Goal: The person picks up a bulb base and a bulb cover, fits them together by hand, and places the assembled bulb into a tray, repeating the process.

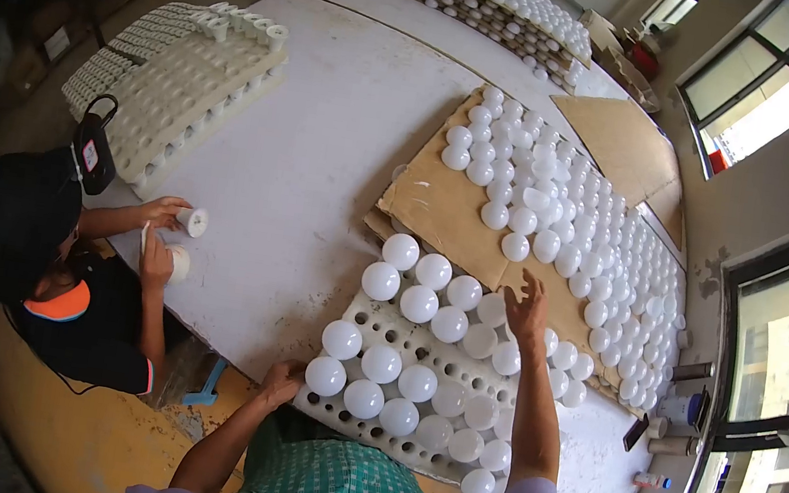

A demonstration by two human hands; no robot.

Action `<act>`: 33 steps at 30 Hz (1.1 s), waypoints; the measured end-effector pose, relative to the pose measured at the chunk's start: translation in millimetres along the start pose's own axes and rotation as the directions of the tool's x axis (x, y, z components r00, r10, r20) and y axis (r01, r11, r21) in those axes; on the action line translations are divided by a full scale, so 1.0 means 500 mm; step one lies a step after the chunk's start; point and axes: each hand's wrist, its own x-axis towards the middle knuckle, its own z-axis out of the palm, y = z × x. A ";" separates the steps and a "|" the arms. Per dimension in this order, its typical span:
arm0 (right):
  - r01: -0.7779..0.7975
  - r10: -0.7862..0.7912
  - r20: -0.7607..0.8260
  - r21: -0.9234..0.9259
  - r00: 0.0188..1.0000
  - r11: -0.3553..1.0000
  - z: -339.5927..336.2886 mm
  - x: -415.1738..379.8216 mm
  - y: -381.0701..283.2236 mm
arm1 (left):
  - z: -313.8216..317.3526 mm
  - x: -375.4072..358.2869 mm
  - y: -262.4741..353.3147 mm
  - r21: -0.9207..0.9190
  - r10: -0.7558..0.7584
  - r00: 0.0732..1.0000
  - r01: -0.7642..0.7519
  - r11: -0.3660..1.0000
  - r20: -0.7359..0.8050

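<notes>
A white tray with rows of holes (383,329) lies in front of me on the table, partly filled with round white bulb covers (419,303). My left hand (282,384) grips the tray's left corner, its fingers bent at the edge. My right hand (528,309) is empty above the tray's far right part, fingers apart. Just beyond it, a brown cardboard sheet (446,203) carries many more white bulb covers (546,244). My right forearm hides part of the tray and some covers.
Across the table (335,97) on the left, a co-worker (98,275) holds small white cup-shaped parts (193,221). A stack of trays (185,86) stands beyond them. More stacked covers (494,3) stand at the far end. A bottle (652,481) lies near the windows at right.
</notes>
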 end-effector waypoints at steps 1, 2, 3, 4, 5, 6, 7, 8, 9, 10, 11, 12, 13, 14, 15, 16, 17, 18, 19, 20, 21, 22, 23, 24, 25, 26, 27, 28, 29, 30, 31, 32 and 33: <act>0.002 -0.002 -0.001 0.010 1.000 1.000 0.005 0.033 0.028 | -0.001 0.004 -0.008 -0.023 -0.035 0.999 0.036 0.999 0.008; -0.013 0.014 0.011 -0.061 1.000 0.998 0.018 0.070 0.056 | -0.008 0.002 0.009 0.051 -0.041 0.999 0.040 0.998 0.019; 0.005 -0.005 0.014 -0.025 1.000 1.000 0.029 0.101 0.073 | -0.011 0.011 -0.003 0.082 -0.031 0.999 0.033 0.996 -0.025; 0.122 -0.122 0.002 -0.065 0.993 0.990 0.054 0.140 0.126 | -0.018 0.020 -0.018 0.113 -0.023 0.997 0.030 0.993 -0.067; 0.156 -0.152 0.036 -0.172 0.988 0.973 0.054 0.160 0.114 | -0.031 0.017 -0.013 0.106 -0.041 0.992 0.055 0.993 -0.123; 0.114 -0.107 0.050 -0.165 0.993 0.980 0.061 0.177 0.105 | -0.047 0.019 -0.002 0.084 -0.013 0.979 0.031 0.996 -0.203; 0.070 -0.057 0.076 -0.186 0.995 0.980 0.072 0.196 0.107 | -0.066 0.024 0.010 0.067 0.017 0.961 0.002 0.998 -0.276; 0.008 0.015 0.094 -0.235 0.995 0.972 0.079 0.207 0.099 | -0.089 0.031 0.023 0.064 0.007 0.951 0.013 0.998 -0.309; -0.043 0.074 0.104 -0.273 0.992 0.961 0.081 0.212 0.079 | -0.114 0.042 0.040 0.088 0.030 0.912 0.007 0.996 -0.409; -0.094 0.134 0.107 -0.313 0.985 0.945 0.080 0.217 0.062 | -0.139 0.054 0.057 0.115 0.058 0.864 0.000 0.993 -0.499; -0.077 0.116 0.111 -0.301 0.987 0.951 0.081 0.220 0.051 | -0.171 0.081 0.050 0.269 0.213 0.809 -0.070 0.961 -0.549; -0.073 0.114 0.122 -0.303 0.986 0.950 0.079 0.219 0.045 | -0.209 0.116 0.033 0.422 0.367 0.739 -0.122 0.898 -0.566; -0.072 0.119 0.134 -0.309 0.984 0.948 0.076 0.211 0.044 | -0.246 0.150 0.032 0.522 0.407 0.704 -0.061 0.851 -0.582; -0.065 0.112 0.136 -0.306 0.984 0.950 0.072 0.203 0.048 | -0.282 0.184 0.035 0.609 0.448 0.672 0.006 0.793 -0.590; -0.032 0.065 0.104 -0.293 0.993 0.956 0.065 0.197 0.056 | -0.314 0.217 0.031 0.653 0.432 0.700 0.065 0.754 -0.569; 0.000 0.020 0.069 -0.281 0.997 0.960 0.055 0.186 0.059 | -0.342 0.246 0.029 0.695 0.414 0.727 0.119 0.709 -0.547; 0.002 0.017 0.065 -0.281 0.998 0.960 0.032 0.163 0.045 | -0.364 0.267 0.031 0.695 0.417 0.725 0.117 0.710 -0.548; -0.191 0.173 0.107 0.191 0.979 0.963 -0.001 0.131 0.018 | -0.383 0.287 0.034 0.756 0.364 0.805 0.152 0.636 -0.469; -0.355 0.285 0.212 0.605 0.935 0.713 -0.030 0.098 0.003 | -0.397 0.302 0.040 0.815 0.299 0.873 0.171 0.553 -0.386; -0.332 0.217 0.253 0.751 0.943 0.570 -0.050 0.058 0.014 | -0.406 0.313 0.048 0.819 0.308 0.873 0.159 0.552 -0.378; -0.309 0.142 0.275 0.863 0.951 0.399 -0.070 0.015 0.026 | -0.413 0.322 0.057 0.832 0.316 0.872 0.166 0.529 -0.375; -0.303 0.152 0.264 0.865 0.952 0.399 -0.090 -0.029 0.017 | -0.416 0.328 0.062 0.845 0.323 0.870 0.173 0.505 -0.371; -0.286 0.125 0.259 0.900 0.958 0.330 -0.109 -0.076 -0.004 | -0.418 0.337 0.064 0.851 0.332 0.872 0.160 0.500 -0.359; -0.269 0.096 0.252 0.928 0.963 0.257 -0.124 -0.116 -0.031 | -0.418 0.348 0.066 0.872 0.332 0.891 0.126 0.473 -0.309; -0.247 0.086 0.232 0.922 0.969 0.298 -0.137 -0.154 -0.064 | -0.415 0.353 0.067 0.890 0.328 0.908 0.093 0.446 -0.259; -0.228 0.075 0.215 0.913 0.974 0.338 -0.143 -0.186 -0.087 | -0.409 0.353 0.070 0.894 0.332 0.910 0.085 0.440 -0.250; -0.224 0.086 0.207 0.910 0.975 0.349 -0.138 -0.215 -0.087 | -0.398 0.353 0.072 0.900 0.322 0.925 0.046 0.433 -0.203; -0.233 0.088 0.216 0.895 0.972 0.379 -0.136 -0.243 -0.099 | -0.385 0.353 0.073 0.905 0.308 0.939 0.005 0.425 -0.150; -0.240 0.089 0.224 0.867 0.970 0.437 -0.133 -0.265 -0.111 | -0.373 0.349 0.088 0.906 0.253 0.963 -0.027 0.422 -0.089; -0.257 0.105 0.237 0.830 0.966 0.494 -0.130 -0.289 -0.129 | -0.363 0.331 0.100 0.910 0.239 0.969 -0.050 0.412 -0.055; -0.250 0.099 0.234 0.815 0.967 0.522 -0.126 -0.311 -0.145 | -0.342 0.311 0.103 0.854 0.271 0.957 -0.056 0.518 -0.101; -0.251 0.104 0.233 0.795 0.967 0.553 -0.122 -0.326 -0.167 | -0.313 0.295 0.104 0.784 0.286 0.948 -0.069 0.617 -0.142; -0.215 0.075 0.218 0.738 0.973 0.639 -0.117 -0.339 -0.176 | -0.295 0.292 0.104 0.700 0.286 0.935 -0.061 0.712 -0.209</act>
